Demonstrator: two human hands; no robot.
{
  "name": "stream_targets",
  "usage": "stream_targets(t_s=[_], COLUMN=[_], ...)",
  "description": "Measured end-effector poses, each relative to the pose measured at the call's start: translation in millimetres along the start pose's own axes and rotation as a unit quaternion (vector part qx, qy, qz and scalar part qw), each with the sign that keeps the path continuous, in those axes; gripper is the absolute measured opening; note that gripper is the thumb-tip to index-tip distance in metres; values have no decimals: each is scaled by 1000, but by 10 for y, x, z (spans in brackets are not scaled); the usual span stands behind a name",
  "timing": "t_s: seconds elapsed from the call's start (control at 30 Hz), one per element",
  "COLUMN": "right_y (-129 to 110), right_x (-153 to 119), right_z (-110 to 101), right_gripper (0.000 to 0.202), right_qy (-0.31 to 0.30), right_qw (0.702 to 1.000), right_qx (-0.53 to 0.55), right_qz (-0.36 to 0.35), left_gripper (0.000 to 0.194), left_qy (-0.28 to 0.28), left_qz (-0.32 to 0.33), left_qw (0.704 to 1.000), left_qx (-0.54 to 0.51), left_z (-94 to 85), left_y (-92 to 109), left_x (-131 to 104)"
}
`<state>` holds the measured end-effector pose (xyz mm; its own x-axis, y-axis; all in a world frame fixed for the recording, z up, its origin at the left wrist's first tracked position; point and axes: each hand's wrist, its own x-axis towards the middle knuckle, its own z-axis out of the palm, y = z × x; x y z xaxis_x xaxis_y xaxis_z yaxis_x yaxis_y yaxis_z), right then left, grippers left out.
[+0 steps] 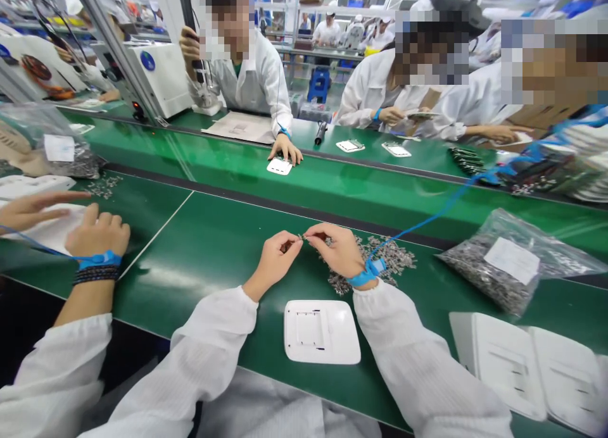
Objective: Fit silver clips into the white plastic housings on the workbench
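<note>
While I watch through the head camera, a clear plastic bag [477, 251] sits at the right of the green desk [204, 254], bulging with small grey metal parts behind a white label [513, 261]. Another labelled bag [78, 159], at the far left, also holds grey parts. White panels [508, 362] lie together at the near right, and a co-worker's hand [99, 232] is over at the left. A blue cord [439, 211] slants from my right wrist towards the far right, across my view of the far side. My left hand [274, 264] and right hand [339, 251] meet fingertip to fingertip, both pinching a tiny piece [301, 237] too small to make out. A loose metal heap [392, 261] lies right of my right hand, partly hidden by it; the white plastic housing [323, 332] lies flat, nearer than both hands, between my forearms.
</note>
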<state>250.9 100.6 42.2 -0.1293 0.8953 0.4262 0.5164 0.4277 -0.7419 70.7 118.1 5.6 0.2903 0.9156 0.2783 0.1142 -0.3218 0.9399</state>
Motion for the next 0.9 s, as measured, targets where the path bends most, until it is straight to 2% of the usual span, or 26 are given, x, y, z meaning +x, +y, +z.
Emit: stream_targets(t_s=[0.17, 0.43, 0.63, 0.7, 0.77, 0.9], right_y=[28, -38, -57, -55, -50, -24], right_x=[-9, -14, -35, -27, -7, 34], right_z=[-19, -100, -146, -150, -144, -124], right_gripper=[13, 13, 7, 18, 30, 20], right_qy=[-6, -4, -64, -59, -81, -117], right_qw=[1000, 1000, 998, 998, 996, 991], right_qx=[-5, -17, -6, -4, 5, 54], right_qz=[-7, -19, -30, -29, -47, -45], left_gripper=[18, 23, 17, 15, 14, 15], left_qy=[21, 14, 15, 4, -6, -41], left_qz=[15, 10, 41, 50, 41, -3], left_qw=[1000, 1000, 998, 998, 999, 998], left_qx=[9, 11, 36, 37, 17, -57], left_z=[21, 9, 30, 37, 38, 16], left_y=[10, 80, 95, 96, 99, 99], left_x=[37, 8, 4, 1, -3, -5])
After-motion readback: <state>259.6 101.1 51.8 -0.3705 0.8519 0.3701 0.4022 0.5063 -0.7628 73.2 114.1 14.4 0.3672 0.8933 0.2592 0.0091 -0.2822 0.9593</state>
